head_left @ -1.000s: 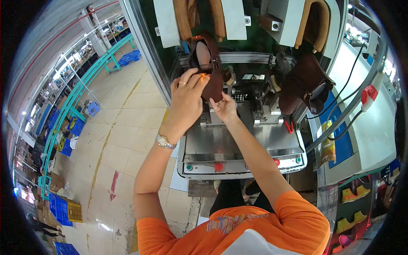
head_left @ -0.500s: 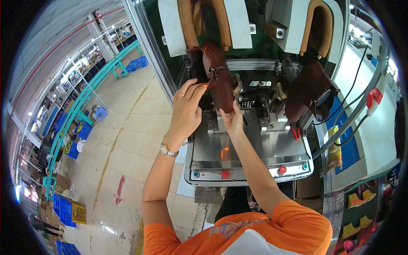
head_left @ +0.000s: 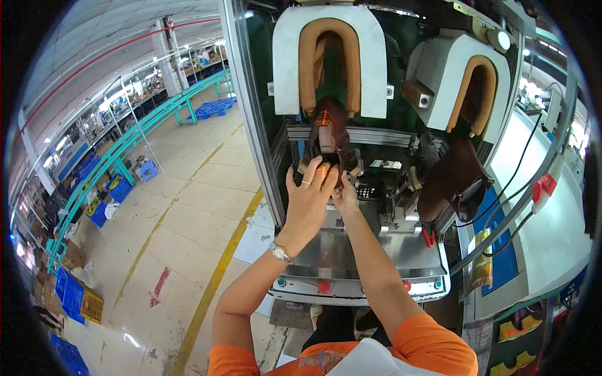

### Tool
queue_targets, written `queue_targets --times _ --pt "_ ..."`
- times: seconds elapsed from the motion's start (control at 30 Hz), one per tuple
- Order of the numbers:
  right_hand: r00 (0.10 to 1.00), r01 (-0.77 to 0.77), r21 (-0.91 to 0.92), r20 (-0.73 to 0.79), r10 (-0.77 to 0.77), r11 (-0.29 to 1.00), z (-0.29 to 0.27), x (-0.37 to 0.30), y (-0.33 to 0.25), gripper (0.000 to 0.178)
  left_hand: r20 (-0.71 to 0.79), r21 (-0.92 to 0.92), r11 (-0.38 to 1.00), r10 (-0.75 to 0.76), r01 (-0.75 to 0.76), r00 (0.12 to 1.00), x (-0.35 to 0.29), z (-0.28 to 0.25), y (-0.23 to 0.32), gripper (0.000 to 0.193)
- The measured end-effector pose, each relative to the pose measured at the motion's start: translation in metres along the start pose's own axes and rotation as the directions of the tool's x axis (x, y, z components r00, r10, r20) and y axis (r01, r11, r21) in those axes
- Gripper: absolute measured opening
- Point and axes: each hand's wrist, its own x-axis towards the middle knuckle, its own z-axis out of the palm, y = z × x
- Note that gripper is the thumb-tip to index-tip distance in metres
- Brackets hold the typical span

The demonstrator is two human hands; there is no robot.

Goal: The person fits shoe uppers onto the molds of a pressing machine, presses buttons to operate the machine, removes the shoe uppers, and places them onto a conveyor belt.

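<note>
A dark brown leather boot upper [head_left: 338, 119] sits at the left station of the machine, its toe end up against the tan U-shaped pad [head_left: 307, 69]. Orange light lines cross on the toe. My left hand [head_left: 310, 203], with a ring and a wristwatch, curls its fingers over the upper's near part. Beside it, my right hand [head_left: 346, 195] grips the right side of the upper, partly hidden. A second brown boot upper [head_left: 448, 178] hangs at the right station, under another tan U-shaped pad [head_left: 467, 88]; neither hand touches it.
A steel plate [head_left: 370, 250] with a front panel of red and green buttons [head_left: 323, 286] lies below my forearms. Cables and a curved metal tube run along the right, by a white counter [head_left: 539, 219]. Blue crates [head_left: 69, 294] stand on the tiled floor at left.
The view has shifted, so the machine appears lower. The upper has gone from slanted to straighter under the left pad. My left hand has moved from its left side onto its near part.
</note>
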Motion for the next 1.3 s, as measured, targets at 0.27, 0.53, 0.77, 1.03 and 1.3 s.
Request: queue_targets --times 0.27,0.53,0.77,1.03,1.3 --pt "0.995 0.087 -0.001 0.054 -0.087 0.996 -0.027 0.043 0.000 0.023 -0.057 -0.059 0.998 -0.038 0.035 0.998 0.017 0.002 0.021 0.042" --pt "1.000 0.004 0.114 -0.002 -0.004 0.993 -0.003 0.014 0.019 0.027 -0.451 -0.071 0.997 -0.036 0.004 0.892 0.016 0.040 -0.012 0.019" --pt "0.988 -0.095 -0.047 -0.125 0.089 0.994 -0.002 0.017 -0.007 0.023 -0.424 -0.055 0.995 -0.096 0.080 0.901 0.013 0.047 -0.006 0.020" --pt "0.976 -0.158 -0.110 -0.168 0.138 0.981 -0.009 0.019 -0.003 0.023 -0.370 -0.080 0.995 -0.086 0.060 0.925 0.009 0.042 -0.001 0.024" --pt "0.980 -0.181 -0.099 -0.105 0.170 0.978 -0.019 0.022 0.000 0.024 -0.344 -0.047 0.996 -0.083 0.071 0.935 0.006 0.041 0.002 0.025"
